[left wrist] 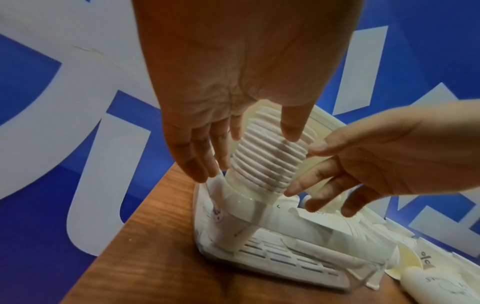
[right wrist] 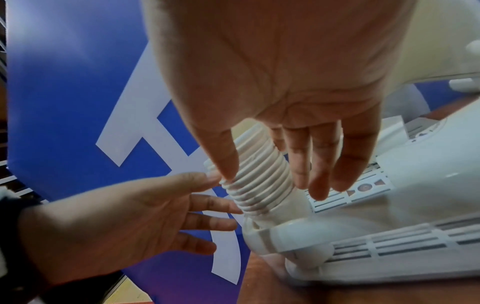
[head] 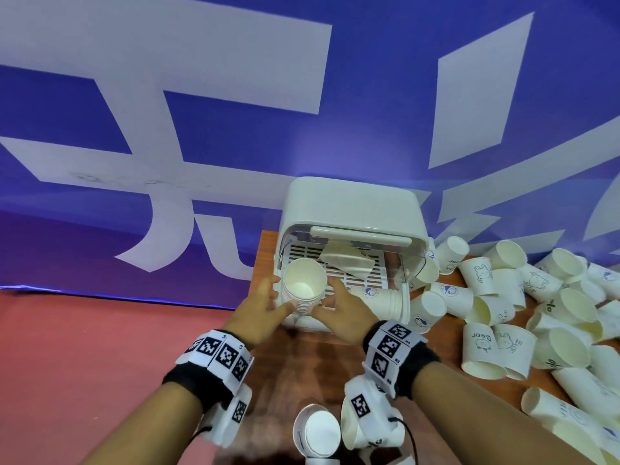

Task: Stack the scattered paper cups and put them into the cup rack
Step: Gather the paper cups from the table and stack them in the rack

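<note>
A tall stack of white paper cups (head: 303,290) stands, mouth up and slightly tilted, in the front left corner of the white cup rack (head: 352,206), whose lid is raised. My left hand (head: 278,297) is on the stack's left and my right hand (head: 330,293) on its right. In the left wrist view the left thumb (left wrist: 291,131) touches the ribbed stack (left wrist: 267,162), with the straight fingers (left wrist: 200,164) alongside it. In the right wrist view the right thumb (right wrist: 228,170) and straight fingers (right wrist: 319,174) straddle the stack (right wrist: 259,185).
Another short stack of cups (head: 389,298) lies on its side in the rack's front right. Many loose cups (head: 503,297) are piled on the wooden table (head: 302,364) to the right. Two cups (head: 317,431) lie near the front edge. A blue banner stands behind.
</note>
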The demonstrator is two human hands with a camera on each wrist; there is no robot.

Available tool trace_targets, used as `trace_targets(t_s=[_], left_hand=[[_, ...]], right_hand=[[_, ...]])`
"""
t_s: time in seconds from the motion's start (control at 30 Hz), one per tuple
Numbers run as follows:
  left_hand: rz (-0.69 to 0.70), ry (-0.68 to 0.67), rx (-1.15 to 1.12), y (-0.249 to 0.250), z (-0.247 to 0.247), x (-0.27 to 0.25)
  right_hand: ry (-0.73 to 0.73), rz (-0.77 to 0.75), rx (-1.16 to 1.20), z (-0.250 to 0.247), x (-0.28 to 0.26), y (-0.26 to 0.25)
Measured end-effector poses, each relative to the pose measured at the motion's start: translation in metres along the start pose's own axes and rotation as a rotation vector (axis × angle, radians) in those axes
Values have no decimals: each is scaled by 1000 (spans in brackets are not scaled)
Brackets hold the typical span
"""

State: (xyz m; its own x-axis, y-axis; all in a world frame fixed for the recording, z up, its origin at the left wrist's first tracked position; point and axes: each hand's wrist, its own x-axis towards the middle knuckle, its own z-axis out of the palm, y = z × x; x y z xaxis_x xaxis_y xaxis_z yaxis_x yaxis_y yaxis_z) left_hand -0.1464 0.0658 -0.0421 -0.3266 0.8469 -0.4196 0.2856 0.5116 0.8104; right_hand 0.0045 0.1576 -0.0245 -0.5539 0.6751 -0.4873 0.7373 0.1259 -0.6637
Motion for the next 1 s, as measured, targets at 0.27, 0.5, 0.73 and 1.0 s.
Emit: trace_targets(t_s=[0.27,0.5,0.73,1.0], left_hand=[[74,14,-35,5,12,10],[228,39,-115,25,20,26],[157,45,-171,36,26,49],[62,42,-138,39,30,76]], right_hand=[[51,-57,190,11,22,5],[153,-52,220,-10,43,-9],[117,-61,265,-21,71,-20],[104,22,324,-17,90,-13]])
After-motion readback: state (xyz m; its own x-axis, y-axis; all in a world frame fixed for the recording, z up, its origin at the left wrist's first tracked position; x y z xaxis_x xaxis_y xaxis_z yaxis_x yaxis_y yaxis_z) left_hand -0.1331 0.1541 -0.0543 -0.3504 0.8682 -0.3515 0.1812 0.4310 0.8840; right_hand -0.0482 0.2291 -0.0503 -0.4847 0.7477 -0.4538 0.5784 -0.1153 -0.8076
